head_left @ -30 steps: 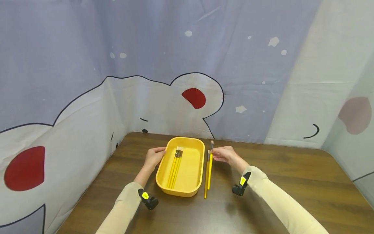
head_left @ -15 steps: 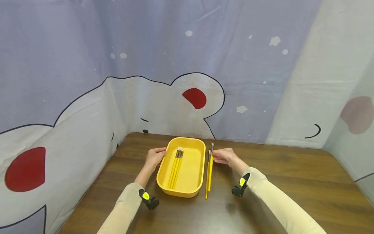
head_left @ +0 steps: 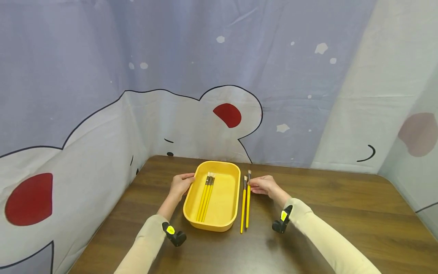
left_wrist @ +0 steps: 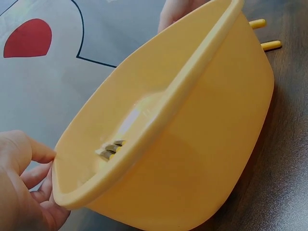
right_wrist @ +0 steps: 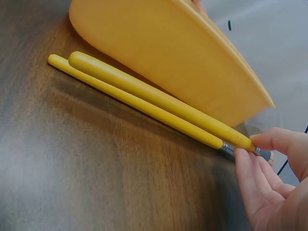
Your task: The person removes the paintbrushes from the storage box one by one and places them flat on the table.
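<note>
A yellow plastic basin (head_left: 224, 194) stands on the table with several paintbrushes (head_left: 206, 198) lying side by side inside, bristles toward the far end. My left hand (head_left: 180, 185) holds the basin's left rim, seen close up in the left wrist view, where the bristle tips (left_wrist: 109, 151) show inside. To the right of the basin, my right hand (head_left: 265, 184) pinches a yellow paintbrush (right_wrist: 159, 98) near its metal ferrule between thumb and fingers. Beside it, on the basin side, a second yellow paintbrush (head_left: 243, 207) lies on the table, roughly parallel.
The brown wooden table (head_left: 328, 213) extends to the right and toward me. A printed fabric backdrop (head_left: 287, 91) rises along its far and left edges. A black camera is strapped to each wrist.
The pinched paintbrush has slid toward me and slightly right, so a gap now shows between it and the other brush. My left hand and the basin have stayed nearly still.
</note>
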Available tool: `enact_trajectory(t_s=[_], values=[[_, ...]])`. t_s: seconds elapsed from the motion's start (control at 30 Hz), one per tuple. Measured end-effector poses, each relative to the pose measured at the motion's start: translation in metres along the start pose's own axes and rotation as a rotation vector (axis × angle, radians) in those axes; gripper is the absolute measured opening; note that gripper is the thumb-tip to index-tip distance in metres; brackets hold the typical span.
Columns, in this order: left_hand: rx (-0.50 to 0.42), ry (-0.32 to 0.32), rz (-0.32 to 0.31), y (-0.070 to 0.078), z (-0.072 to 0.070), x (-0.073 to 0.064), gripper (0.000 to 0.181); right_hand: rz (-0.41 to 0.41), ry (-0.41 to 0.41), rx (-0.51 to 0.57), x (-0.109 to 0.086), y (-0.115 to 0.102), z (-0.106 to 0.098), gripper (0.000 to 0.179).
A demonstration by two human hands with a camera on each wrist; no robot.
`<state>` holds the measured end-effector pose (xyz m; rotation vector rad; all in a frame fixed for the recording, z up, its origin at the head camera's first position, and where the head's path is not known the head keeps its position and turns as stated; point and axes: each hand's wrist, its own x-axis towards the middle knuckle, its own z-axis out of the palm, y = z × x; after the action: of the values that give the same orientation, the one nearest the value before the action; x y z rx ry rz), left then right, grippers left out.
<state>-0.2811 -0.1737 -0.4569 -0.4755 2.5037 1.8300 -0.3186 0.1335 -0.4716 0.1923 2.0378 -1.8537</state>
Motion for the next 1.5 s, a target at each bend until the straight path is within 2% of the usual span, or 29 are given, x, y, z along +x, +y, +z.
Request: enact_trajectory(t_s=[0.33, 0.67, 0.9, 1.5], values=[[0.003, 0.01, -0.003, -0.001, 0.0, 0.001, 0.033, 0.013, 0.025, -0.006, 0.0, 0.004, -0.003, 0.035], [0.006, 0.007, -0.008, -0.001, 0.0, 0.001, 0.034, 0.03, 0.017, -0.008, -0.001, 0.007, -0.002, 0.033], [0.006, 0.0, -0.003, -0.001, -0.001, 0.001, 0.035, 0.022, -0.007, -0.028, -0.002, 0.009, -0.001, 0.036], [-0.006, 0.003, -0.006, -0.001, -0.001, -0.001, 0.034, 0.022, 0.011, -0.089, -0.002, 0.01, -0.001, 0.035]])
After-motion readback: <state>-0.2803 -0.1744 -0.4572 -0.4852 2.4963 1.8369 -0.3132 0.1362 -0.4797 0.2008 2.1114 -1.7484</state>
